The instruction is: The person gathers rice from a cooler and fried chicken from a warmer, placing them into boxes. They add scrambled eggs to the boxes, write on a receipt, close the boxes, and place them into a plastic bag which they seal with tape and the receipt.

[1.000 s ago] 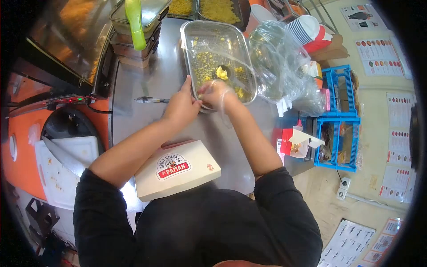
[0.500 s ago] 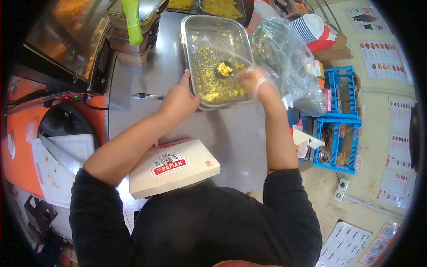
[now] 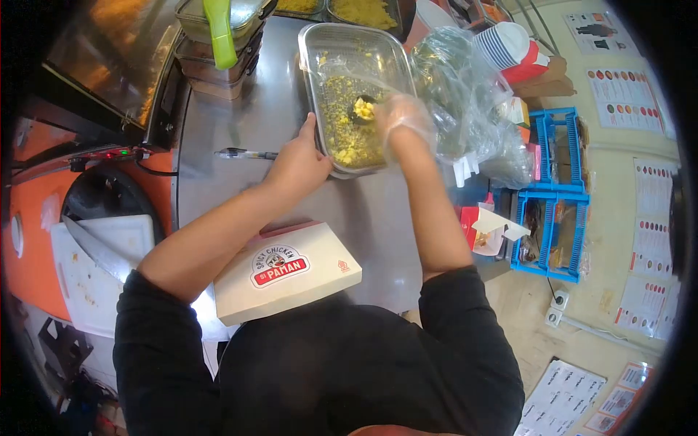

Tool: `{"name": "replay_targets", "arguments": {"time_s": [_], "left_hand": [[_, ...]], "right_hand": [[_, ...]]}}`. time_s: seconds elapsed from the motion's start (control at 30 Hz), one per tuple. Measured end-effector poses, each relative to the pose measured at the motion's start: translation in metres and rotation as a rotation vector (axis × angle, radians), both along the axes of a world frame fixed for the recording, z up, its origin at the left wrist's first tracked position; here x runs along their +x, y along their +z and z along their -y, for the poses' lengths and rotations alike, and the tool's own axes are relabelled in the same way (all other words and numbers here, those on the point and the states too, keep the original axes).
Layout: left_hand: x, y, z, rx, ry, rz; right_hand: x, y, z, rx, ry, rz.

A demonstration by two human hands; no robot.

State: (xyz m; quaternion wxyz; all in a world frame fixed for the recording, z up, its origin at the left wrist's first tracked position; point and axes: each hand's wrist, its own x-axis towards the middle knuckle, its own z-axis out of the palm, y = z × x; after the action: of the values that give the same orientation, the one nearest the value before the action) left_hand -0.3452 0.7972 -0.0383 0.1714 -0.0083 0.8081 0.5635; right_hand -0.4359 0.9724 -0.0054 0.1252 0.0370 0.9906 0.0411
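Note:
A clear plastic tray with yellow crumbly food bits spread over its bottom lies ahead of me. My left hand grips its near left corner, one finger stretched up along the outer side. Inside the tray, a black round-bowled spoon carries a heap of yellow food. My right hand, in a loose clear plastic glove, is closed beside that bowl at the tray's right side. Motion blurs its fingers, and the spoon's handle is hidden.
A closed cardboard food box lies close to my body. A pen is left of the tray. Stacked containers, a plastic bag and paper cups stand around. A knife rests on a white cutting board.
My right hand has moved left and slightly away from me, closer to the spoon's bowl, which has shifted a little. My left hand still holds the tray's corner.

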Motion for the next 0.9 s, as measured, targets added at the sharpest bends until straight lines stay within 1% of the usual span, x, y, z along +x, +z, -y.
{"name": "replay_targets", "arguments": {"time_s": [0.07,0.1,0.2,0.23,0.33,0.37,0.47,0.53,0.63,0.77,0.87,0.9], "left_hand": [[-0.002,-0.002,-0.001,0.005,0.001,0.005],[-0.003,-0.005,-0.003,-0.004,0.004,0.01],[-0.006,-0.003,-0.005,-0.078,0.003,-0.006],[-0.005,-0.002,-0.005,-0.111,0.002,-0.014],[-0.003,-0.011,-0.01,-0.101,0.09,-0.096],[-0.003,-0.011,-0.011,-0.071,0.097,-0.056],[-0.005,-0.009,-0.008,0.051,0.113,0.089],[-0.011,-0.005,-0.006,0.173,0.092,0.213],[-0.012,0.002,-0.003,0.279,0.111,0.284],[-0.01,0.018,0.006,0.288,0.112,0.257],[-0.007,0.02,0.007,0.342,0.117,0.216],[-0.007,0.019,0.007,0.36,0.119,0.205]], "right_hand": [[-0.01,-0.003,-0.011,-0.113,-0.098,-0.145],[-0.021,-0.022,-0.027,-0.151,0.053,-0.098],[-0.023,-0.007,-0.018,-0.276,-0.027,0.228],[-0.028,-0.011,-0.022,-0.4,-0.033,0.335],[-0.029,-0.005,-0.039,-0.402,-0.01,0.406],[-0.03,0.005,-0.034,-0.223,0.071,0.426],[-0.029,0.017,-0.036,-0.259,-0.027,0.49],[-0.024,0.026,-0.031,-0.252,-0.053,0.487],[-0.023,0.027,-0.033,-0.316,-0.156,0.485],[-0.027,0.022,-0.047,-0.47,-0.248,0.441],[-0.022,0.009,-0.031,-0.089,-0.024,0.132],[-0.018,-0.006,-0.031,-0.121,-0.054,0.093]]}}
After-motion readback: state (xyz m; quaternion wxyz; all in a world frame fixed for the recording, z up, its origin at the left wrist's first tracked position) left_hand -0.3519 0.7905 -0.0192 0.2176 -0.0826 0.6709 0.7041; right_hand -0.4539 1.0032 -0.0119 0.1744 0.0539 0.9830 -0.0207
